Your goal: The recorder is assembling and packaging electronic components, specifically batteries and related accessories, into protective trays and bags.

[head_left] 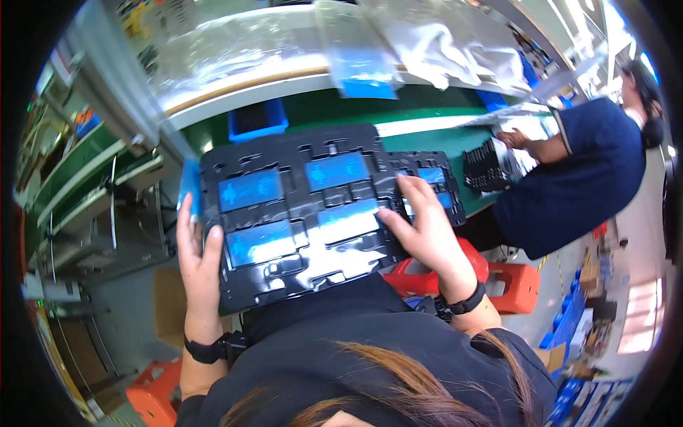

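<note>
- Head view: strands of brown hair and a dark top fill the lower edge, closest to the lens.
- Both forearms rise from that edge, each with a black wrist strap.
- Left hand point(200, 260) grips the left rim of a black tray point(299, 213), thumb on top of the rim, fingers hidden behind it.
- Right hand point(425, 228) lies on the tray's right side, fingers spread flat on its face; whether it clamps the edge I cannot tell.
- Hands are well apart, one at each side of the tray.
- Tray is held tilted above the lap, just in front of the green worktop point(427, 142), its glossy face carrying four blue panels point(250, 189) in recessed pockets.
- Second black tray point(434, 181) with blue panels peeks out behind the first, to its right, under the right fingertips.
- Blue bin point(257, 119) stands on the worktop beyond the tray.
- Clear plastic sheets point(427, 43) hang over the far side of the worktop.
- Orange stools point(509, 285) sit on the floor to the right, and another at the lower left.
- Co-worker in a dark blue top point(576, 178) stands at the right, a hand on a stack of black trays point(485, 165).
</note>
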Motion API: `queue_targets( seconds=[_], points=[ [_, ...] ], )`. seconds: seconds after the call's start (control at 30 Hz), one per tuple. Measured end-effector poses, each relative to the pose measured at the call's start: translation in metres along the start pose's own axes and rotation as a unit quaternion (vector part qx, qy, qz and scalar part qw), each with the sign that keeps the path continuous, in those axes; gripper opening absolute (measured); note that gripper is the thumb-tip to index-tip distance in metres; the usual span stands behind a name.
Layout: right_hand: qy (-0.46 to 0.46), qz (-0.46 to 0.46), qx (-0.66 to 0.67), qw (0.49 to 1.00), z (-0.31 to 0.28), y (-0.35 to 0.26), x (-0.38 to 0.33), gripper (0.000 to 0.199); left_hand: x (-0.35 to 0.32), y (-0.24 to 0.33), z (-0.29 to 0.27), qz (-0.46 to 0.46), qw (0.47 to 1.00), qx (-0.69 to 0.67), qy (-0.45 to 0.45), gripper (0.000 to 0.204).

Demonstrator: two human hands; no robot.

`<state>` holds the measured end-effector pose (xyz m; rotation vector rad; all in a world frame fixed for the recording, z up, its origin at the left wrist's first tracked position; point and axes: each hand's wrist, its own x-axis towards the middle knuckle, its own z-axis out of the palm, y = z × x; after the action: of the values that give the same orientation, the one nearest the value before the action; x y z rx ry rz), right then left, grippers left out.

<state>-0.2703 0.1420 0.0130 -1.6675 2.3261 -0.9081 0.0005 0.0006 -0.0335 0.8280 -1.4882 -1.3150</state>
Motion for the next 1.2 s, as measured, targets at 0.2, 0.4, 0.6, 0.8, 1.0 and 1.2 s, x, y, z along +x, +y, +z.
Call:
queue_targets(
  seconds=[0.2, 0.4, 0.6, 0.8, 1.0, 1.2],
  points=[
    [-0.04, 0.012, 0.18, 0.983, -0.012, 0.004, -0.006, 0.052, -0.004, -0.006, -0.003, -0.003, 0.999, 0.037, 0.013, 0.054],
    [0.044, 0.155, 0.399, 0.903, 0.006, 0.023, -0.014, 0.047, -0.005, 0.003, 0.003, 0.0, 0.998, 0.053, 0.017, 0.053],
    [0.029, 0.097, 0.286, 0.953, 0.015, 0.015, -0.02, 0.066, -0.001, 0.0, 0.001, 0.033, 0.996, 0.08, 0.015, 0.052],
    [0.027, 0.033, 0.389, 0.92, -0.015, -0.003, -0.015, 0.072, -0.002, -0.009, -0.003, 0.004, 0.998, 0.059, 0.012, 0.05],
    [0.018, 0.072, 0.531, 0.844, -0.018, -0.002, -0.002, 0.07, 0.003, -0.001, 0.002, 0.029, 0.998, 0.056, 0.008, 0.049],
    [0.122, 0.099, 0.738, 0.656, -0.04, 0.059, 0.011, 0.042, 0.017, 0.013, 0.02, 0.057, 0.993, 0.097, 0.02, 0.052]
  ],
)
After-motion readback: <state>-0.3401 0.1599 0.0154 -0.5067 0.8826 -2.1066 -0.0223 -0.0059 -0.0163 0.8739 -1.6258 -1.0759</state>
